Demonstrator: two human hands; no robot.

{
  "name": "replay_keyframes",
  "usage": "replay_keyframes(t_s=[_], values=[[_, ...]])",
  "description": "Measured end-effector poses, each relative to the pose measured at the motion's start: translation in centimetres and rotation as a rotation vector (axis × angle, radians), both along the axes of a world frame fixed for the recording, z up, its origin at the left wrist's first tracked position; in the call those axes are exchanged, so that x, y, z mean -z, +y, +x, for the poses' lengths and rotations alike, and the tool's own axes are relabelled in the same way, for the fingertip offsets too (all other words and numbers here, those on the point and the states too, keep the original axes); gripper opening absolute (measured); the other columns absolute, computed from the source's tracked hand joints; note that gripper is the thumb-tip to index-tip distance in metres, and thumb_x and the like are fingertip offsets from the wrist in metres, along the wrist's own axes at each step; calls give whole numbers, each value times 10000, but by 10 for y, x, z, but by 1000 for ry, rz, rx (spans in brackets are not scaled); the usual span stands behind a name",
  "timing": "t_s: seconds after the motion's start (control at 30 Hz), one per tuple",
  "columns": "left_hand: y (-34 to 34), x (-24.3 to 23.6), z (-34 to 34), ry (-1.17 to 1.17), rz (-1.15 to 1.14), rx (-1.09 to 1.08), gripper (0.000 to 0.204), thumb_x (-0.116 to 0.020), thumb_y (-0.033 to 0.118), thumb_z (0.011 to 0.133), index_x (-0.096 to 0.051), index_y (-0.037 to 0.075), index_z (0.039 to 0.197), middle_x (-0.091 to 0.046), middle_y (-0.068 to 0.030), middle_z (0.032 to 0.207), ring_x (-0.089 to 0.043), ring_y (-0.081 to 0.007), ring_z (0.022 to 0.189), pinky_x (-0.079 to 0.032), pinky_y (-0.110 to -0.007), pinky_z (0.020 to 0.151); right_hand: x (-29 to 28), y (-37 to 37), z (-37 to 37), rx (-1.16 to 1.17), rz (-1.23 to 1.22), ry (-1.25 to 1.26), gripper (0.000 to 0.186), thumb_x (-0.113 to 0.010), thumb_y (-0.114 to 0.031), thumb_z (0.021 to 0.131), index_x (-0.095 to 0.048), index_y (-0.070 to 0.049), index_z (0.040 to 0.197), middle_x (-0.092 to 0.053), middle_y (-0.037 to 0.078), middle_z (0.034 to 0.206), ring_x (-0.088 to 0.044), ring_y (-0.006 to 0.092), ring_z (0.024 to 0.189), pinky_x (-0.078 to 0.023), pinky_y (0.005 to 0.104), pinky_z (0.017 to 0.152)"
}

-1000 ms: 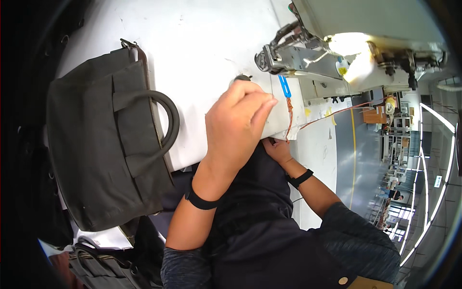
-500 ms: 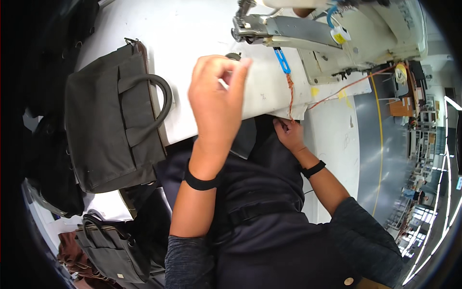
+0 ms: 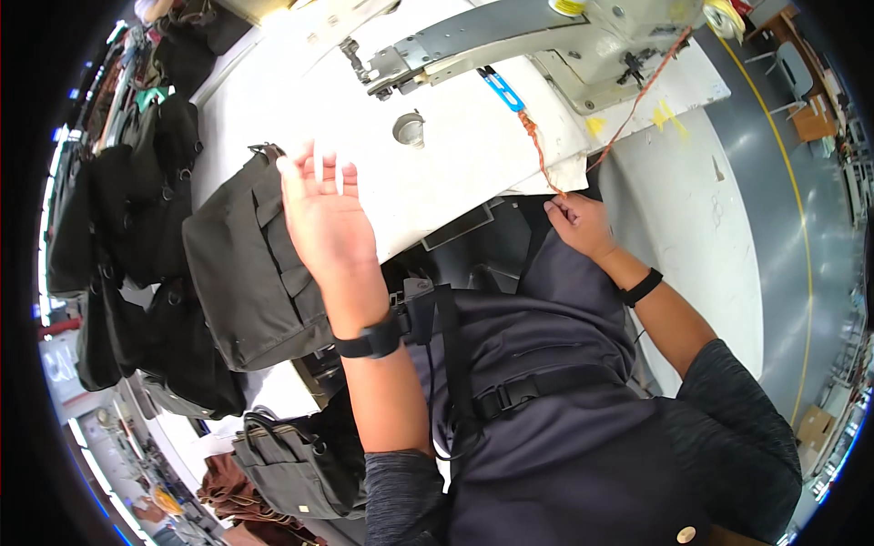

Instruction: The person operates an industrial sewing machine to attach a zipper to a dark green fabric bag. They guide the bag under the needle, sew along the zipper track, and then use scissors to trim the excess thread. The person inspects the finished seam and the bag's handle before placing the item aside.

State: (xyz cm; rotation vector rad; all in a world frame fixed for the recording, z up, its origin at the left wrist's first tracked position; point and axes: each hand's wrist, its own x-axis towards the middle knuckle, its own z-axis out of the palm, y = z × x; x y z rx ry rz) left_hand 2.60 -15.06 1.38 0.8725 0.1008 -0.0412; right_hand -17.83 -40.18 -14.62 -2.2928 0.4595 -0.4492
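Note:
My left hand [image 3: 332, 223] is raised with palm up and fingers spread, holding nothing. It is in front of a dark grey handbag [image 3: 246, 273] that lies at the left edge of the white table [image 3: 382, 196]. My right hand [image 3: 584, 226] is closed at the table's front edge, beside the lower end of an orange cord [image 3: 539, 156]. What its fingers grip, if anything, is hidden. The cord leads up to blue thread snips [image 3: 501, 89] lying by the sewing machine [image 3: 482, 41]. A small round metal piece [image 3: 410, 130] sits on the tabletop between my hands.
Several black bags [image 3: 137, 200] hang or lie in a heap at the far left. Another dark handbag [image 3: 296, 466] stands low on the left, by brown material [image 3: 238, 487]. A grey floor with a yellow line [image 3: 801, 273] runs along the right.
My left hand has moved left, away from the round metal piece, and its curled fingers have spread. My right hand stays closed near the cord. The whole view has shifted and turned.

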Motion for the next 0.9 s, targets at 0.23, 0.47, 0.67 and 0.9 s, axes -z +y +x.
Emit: replay_keyframes(t_s=[0.23, 0.47, 0.67, 0.9], values=[[-8, 24, 9, 78, 51, 28, 243, -634, 271, 1051, -640, 39, 976, -625, -67, 1084, -579, -172, 940, -514, -303, 818, 10, -15, -13, 19, 61, -34, 170, -730, -188, 920, -674, -53, 833, -656, 109, 722, -637, 255, 588, -492, 356, 551], [-32, 9, -3, -327, 842, -92, 276, -704, 201, 994, -747, -13, 1164, -716, -50, 973, -623, -91, 831, -509, -245, 716, 11, -17, -24, 26, 87, -83, 189, -734, -183, 923, -645, -56, 815, -628, 87, 694, -625, 242, 581, -489, 348, 556], [-43, 3, 5, -506, 1109, -147, 269, -728, 201, 973, -784, -36, 1088, -760, -81, 861, -669, -94, 721, -505, -237, 623, 16, -20, -21, 26, 124, -88, 193, -731, -200, 932, -653, -55, 830, -623, 89, 697, -607, 240, 569, -478, 345, 546], [-46, 10, 18, -598, 1134, -170, 275, -750, 192, 951, -780, -67, 1039, -748, -98, 761, -715, -137, 688, -518, -246, 631, 20, -24, -23, 11, 96, -88, 202, -719, -205, 947, -637, -62, 831, -603, 71, 678, -569, 211, 546, -454, 326, 538]])
